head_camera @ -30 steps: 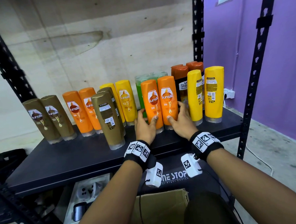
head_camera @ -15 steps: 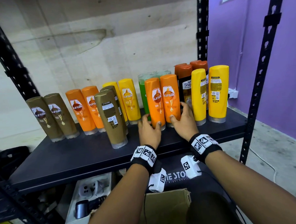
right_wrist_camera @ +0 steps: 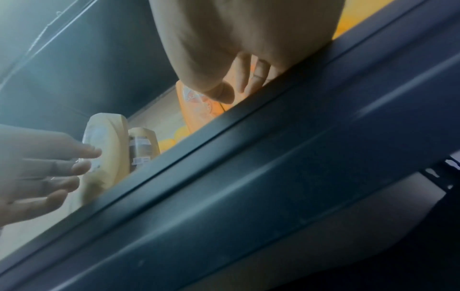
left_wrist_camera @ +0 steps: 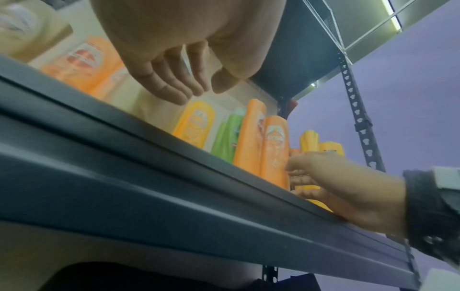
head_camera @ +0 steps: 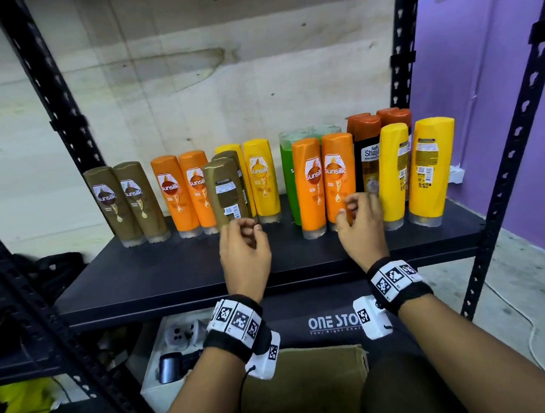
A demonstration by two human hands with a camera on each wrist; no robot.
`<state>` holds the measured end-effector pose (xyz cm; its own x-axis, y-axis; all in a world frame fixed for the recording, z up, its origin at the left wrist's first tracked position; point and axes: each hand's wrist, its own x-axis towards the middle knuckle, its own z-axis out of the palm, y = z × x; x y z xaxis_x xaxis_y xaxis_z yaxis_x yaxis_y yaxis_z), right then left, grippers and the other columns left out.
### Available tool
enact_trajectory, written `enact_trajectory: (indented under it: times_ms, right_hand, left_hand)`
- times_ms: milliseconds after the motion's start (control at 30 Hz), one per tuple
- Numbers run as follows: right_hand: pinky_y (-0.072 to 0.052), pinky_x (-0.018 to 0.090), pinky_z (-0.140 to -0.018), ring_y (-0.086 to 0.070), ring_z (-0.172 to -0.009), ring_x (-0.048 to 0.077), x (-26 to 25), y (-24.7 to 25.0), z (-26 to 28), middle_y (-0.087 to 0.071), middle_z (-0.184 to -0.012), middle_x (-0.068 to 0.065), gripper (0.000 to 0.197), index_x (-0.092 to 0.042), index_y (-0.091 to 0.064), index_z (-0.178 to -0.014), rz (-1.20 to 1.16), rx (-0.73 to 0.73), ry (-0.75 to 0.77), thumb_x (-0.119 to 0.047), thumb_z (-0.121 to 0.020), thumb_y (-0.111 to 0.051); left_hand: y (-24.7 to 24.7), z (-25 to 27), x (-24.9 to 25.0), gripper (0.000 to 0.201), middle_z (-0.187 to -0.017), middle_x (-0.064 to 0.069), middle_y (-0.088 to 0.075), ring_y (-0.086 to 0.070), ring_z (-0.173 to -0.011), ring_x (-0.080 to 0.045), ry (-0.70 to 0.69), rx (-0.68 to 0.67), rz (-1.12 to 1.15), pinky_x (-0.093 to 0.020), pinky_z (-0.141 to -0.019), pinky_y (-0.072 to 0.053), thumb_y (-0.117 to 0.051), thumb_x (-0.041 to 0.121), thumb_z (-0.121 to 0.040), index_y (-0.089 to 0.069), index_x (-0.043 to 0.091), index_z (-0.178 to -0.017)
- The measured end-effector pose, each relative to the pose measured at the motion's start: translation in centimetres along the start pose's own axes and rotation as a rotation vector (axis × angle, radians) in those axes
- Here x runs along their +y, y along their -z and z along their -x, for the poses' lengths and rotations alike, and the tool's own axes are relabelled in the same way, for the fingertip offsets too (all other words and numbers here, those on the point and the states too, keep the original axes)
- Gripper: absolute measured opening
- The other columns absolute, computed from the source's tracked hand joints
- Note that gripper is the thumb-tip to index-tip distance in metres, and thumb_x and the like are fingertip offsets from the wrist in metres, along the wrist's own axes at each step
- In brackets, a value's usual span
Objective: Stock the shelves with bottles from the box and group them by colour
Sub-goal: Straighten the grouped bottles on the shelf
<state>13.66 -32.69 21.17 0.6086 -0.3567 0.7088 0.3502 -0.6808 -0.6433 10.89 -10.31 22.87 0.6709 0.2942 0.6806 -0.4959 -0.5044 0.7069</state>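
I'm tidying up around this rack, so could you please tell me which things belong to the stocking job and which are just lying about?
Part of the job:
- bottles standing on the shelf
- cardboard box below

Just lying about:
- white box of oddments under the shelf
- yellow item, lower left
- white cable on the floor

Just beyond the left hand (head_camera: 244,255) stands a brown bottle (head_camera: 228,193) with a white barcode label. Just beyond the right hand (head_camera: 361,230) stand two orange bottles (head_camera: 325,180); a green bottle (head_camera: 288,174) is behind them. To its right stand yellow bottles (head_camera: 413,170). The shelf (head_camera: 173,274) under both hands is black. Both wrists wear black bands (head_camera: 398,282) with black-and-white square codes.
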Motion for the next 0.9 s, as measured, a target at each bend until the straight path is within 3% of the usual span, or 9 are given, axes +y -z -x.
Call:
enact_trajectory:
  times_ms: [100, 200, 367, 500, 600, 767, 900]
  right_hand:
    - [-0.050, 0.044, -0.092, -0.052, -0.105, 0.025, -0.9, -0.5, 0.5, -0.053, -0.111, 0.008, 0.014, -0.011, -0.059, -0.104, 0.063, -0.111, 0.055, -0.017, -0.092, -0.061]
    - [-0.049, 0.038, -0.090, -0.052, -0.106, 0.020, -2.2, -1.1, 0.8, -0.054, -0.110, 0.001, 0.009, -0.017, -0.058, -0.100, 0.088, -0.251, 0.072, -0.025, -0.095, -0.058]
    - [-0.047, 0.030, -0.079, -0.056, -0.095, 0.013, -4.6, -2.4, 1.1, -0.057, -0.104, -0.005, 0.011, -0.019, -0.062, -0.098, 0.098, -0.388, 0.144, -0.027, -0.097, -0.055]
    - [-0.050, 0.031, -0.076, -0.058, -0.089, 0.013, -6.3, -3.9, 0.9, -0.059, -0.099, -0.003, 0.015, -0.020, -0.066, -0.098, 0.128, -0.464, 0.158, -0.030, -0.098, -0.055]
    - [-0.050, 0.031, -0.077, -0.059, -0.089, 0.014, -7.4, -5.3, 0.5, -0.059, -0.099, -0.002, 0.018, -0.019, -0.067, -0.099, 0.129, -0.496, 0.157, -0.032, -0.098, -0.055]
    - [-0.051, 0.027, -0.085, -0.059, -0.091, 0.008, -8.9, -8.1, -0.4, -0.061, -0.109, 0.000, 0.023, -0.016, -0.062, -0.114, 0.027, -0.520, 0.096, -0.031, -0.097, -0.060]
    - [-0.046, 0.034, -0.105, -0.054, -0.128, 0.021, -9.9, -10.5, -1.3, -0.047, -0.146, 0.007, 0.060, -0.019, -0.038, -0.149, -0.060, -0.602, -0.049, -0.041, -0.097, -0.059]
  left_hand:
    - [1.0, -0.8, -0.8, 0.030, -0.111, -0.007, -0.052, -0.058, -0.095, -0.020, 0.036, 0.046, 0.016, -0.038, -0.086, -0.056, -0.069, 0.013, -0.091, -0.053, 0.010, -0.117]
    - [1.5, -1.2, -1.4, 0.049, -0.117, -0.009, -0.046, -0.054, -0.104, -0.025, 0.055, 0.050, -0.014, -0.045, -0.094, -0.052, -0.074, 0.017, -0.088, -0.045, 0.010, -0.127]
    - [1.7, -2.3, -2.3, 0.073, -0.136, -0.014, -0.040, -0.043, -0.123, -0.031, 0.156, -0.007, -0.107, -0.045, -0.108, -0.037, -0.080, 0.034, -0.083, -0.040, 0.011, -0.139]
    - [2.0, -3.4, -3.8, 0.058, -0.137, -0.011, -0.055, -0.051, -0.128, -0.028, 0.171, -0.174, -0.025, -0.037, -0.106, -0.043, -0.075, 0.031, -0.090, -0.046, 0.010, -0.136]
    - [2.3, -3.3, -4.8, 0.051, -0.136, -0.008, -0.059, -0.056, -0.125, -0.025, 0.176, -0.181, 0.017, -0.030, -0.099, -0.045, -0.071, 0.030, -0.093, -0.046, 0.012, -0.134]
    - [2.5, -2.7, -5.6, 0.055, -0.137, -0.010, -0.056, -0.054, -0.126, -0.024, 0.153, -0.044, 0.042, -0.038, -0.106, -0.046, -0.069, 0.022, -0.094, -0.043, 0.008, -0.140]
    - [2.7, -2.7, -5.9, 0.055, -0.139, -0.014, -0.051, -0.050, -0.129, -0.028, 0.187, 0.059, 0.043, -0.038, -0.108, -0.042, -0.067, 0.019, -0.095, -0.042, 0.003, -0.141]
